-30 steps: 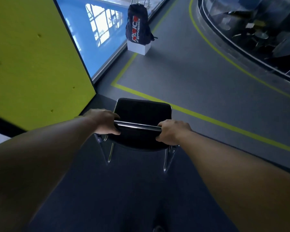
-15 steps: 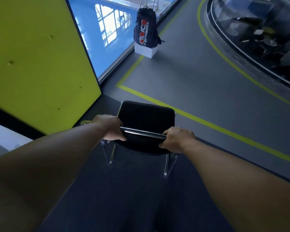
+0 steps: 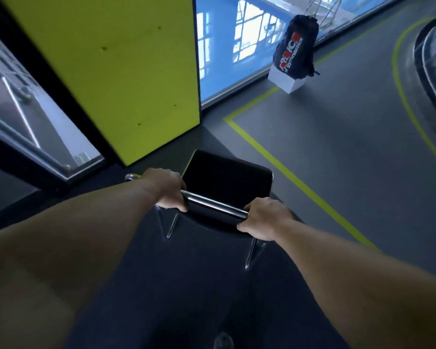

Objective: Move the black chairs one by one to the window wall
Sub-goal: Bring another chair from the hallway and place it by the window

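Grip of left hand (image 3: 168, 191) and right hand (image 3: 264, 219) tight around back rail (image 3: 214, 204) of black chair (image 3: 227, 181)

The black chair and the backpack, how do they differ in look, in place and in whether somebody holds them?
The black chair is gripped at its chrome top bar by the left hand and right hand; nobody touches the backpack. The chair is plain; the backpack bears red and white lettering. The chair is near the person; the backpack sits farther off on a white block by the window. Both are dark.
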Demonstrator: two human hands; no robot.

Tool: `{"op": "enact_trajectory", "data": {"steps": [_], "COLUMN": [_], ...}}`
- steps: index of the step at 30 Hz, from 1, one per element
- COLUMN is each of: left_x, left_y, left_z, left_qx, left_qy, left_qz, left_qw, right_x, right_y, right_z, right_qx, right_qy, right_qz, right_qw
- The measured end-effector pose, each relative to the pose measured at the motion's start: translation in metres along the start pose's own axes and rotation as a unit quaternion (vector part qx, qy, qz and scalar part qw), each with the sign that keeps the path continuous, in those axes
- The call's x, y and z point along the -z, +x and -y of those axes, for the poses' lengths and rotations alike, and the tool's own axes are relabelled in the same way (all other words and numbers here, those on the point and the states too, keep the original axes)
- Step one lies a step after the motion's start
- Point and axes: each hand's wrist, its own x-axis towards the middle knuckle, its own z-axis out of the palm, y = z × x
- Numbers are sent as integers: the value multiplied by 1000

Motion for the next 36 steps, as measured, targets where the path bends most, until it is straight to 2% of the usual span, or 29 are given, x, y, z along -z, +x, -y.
{"op": "enact_trajectory", "data": {"steps": [11, 25, 31, 36], "left_x": [-76, -112, -102, -118], "left_y": [-109, -162, -166, -188], "left_z": [-35, -86, -102, -137], "left_qx": [119, 232, 276, 333], "left_qy": [-87, -147, -171, -228], "left_qz": [9, -8, 33, 47], "left_qw": [989, 962, 945, 914], "right_x": [-24, -24, -15, -19], "right_y": [-33, -48, -51, -54], "right_z": [-12, -27, -32, -45], "right_qx": [131, 227, 288, 359], "right_qy": [-93, -153, -154, -196], "right_qz": [28, 36, 64, 78], "right_qw": [987, 961, 943, 909]}}
